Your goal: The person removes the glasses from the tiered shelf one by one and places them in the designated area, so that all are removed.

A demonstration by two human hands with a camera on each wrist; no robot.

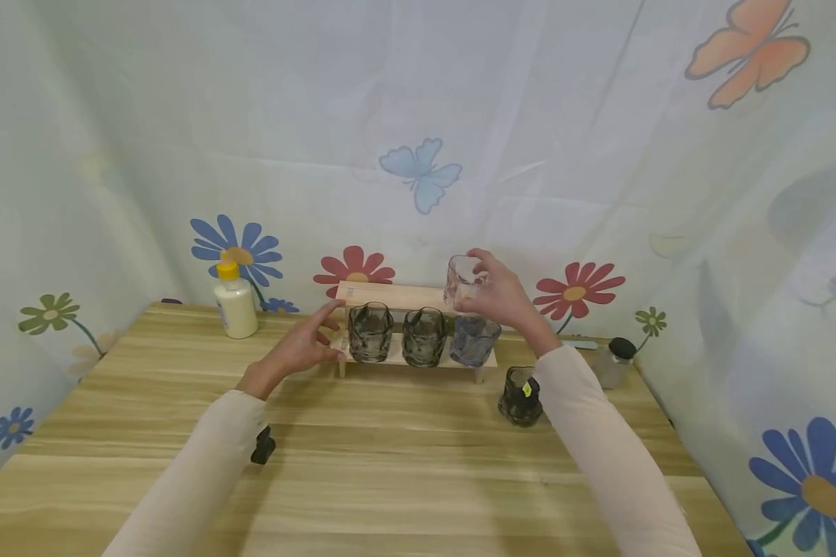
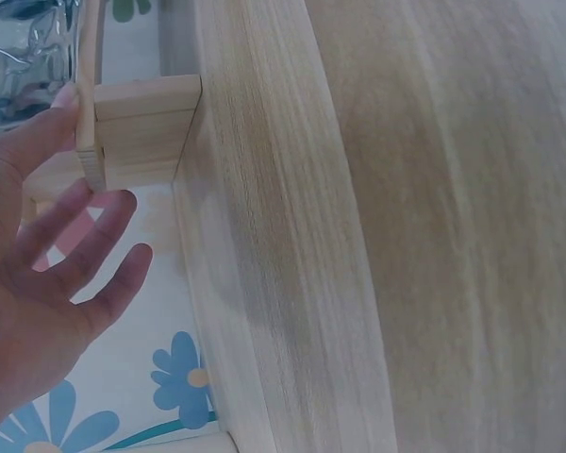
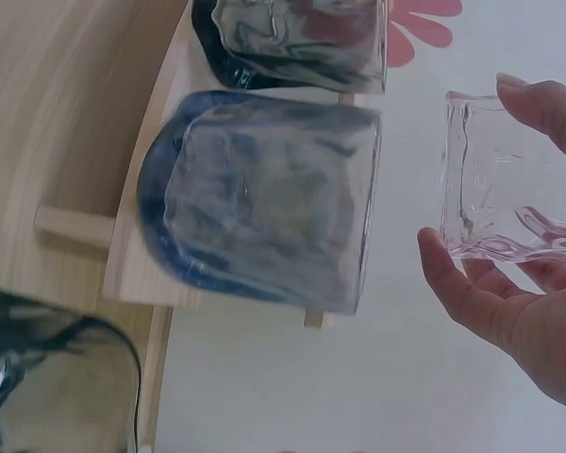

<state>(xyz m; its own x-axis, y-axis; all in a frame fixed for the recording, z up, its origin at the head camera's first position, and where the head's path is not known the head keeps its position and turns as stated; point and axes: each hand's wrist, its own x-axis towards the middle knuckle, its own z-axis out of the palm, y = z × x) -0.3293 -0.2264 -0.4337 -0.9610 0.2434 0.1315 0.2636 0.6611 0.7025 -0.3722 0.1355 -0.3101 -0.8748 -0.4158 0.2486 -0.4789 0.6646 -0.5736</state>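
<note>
My right hand [image 1: 496, 292] holds a clear, pink-tinted glass [image 3: 495, 179] by its sides, at the right end of the upper shelf of a small wooden rack [image 1: 397, 295]. I cannot tell whether the glass touches that shelf. On the lower shelf stand two dark grey glasses [image 1: 370, 333] and a blue-grey glass [image 3: 274, 198]. At the rack's left end, my left hand [image 1: 303, 343] has its fingers spread. Its thumb [image 2: 49, 129] touches the lower shelf beside the leftmost glass.
Another dark glass [image 1: 519, 398] stands on the table [image 1: 362, 464], front right of the rack. A yellow-capped bottle [image 1: 237, 308] stands at the back left. At the right is a black-lidded jar [image 1: 613, 365]. A patterned curtain [image 1: 306, 193] hangs behind.
</note>
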